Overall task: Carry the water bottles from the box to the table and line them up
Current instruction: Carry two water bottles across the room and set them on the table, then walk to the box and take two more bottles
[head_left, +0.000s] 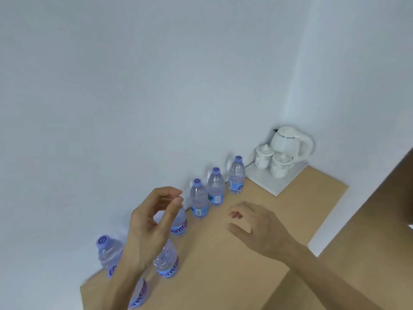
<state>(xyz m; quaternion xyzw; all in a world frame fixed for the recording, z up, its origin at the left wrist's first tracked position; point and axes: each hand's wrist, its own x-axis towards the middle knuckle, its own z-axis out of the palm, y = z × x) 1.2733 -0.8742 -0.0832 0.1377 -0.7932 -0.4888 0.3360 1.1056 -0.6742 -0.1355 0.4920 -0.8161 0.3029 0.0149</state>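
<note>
Both my hands hang empty above the tabletop. My left hand is loosely open, fingers curled in front of the row with nothing in its grip. My right hand is also open, hovering over bare wood nearer the middle.

The water bottles stand upright in a line along the back edge against the wall, running from near the white kettle tray at the far corner toward the near corner. I count at least six, some partly hidden behind my left arm.

I judge the placing step is done for this load. Next I should turn to the box, which isn't in view, or straighten the nearer bottles, which sit slightly off the line.
</note>
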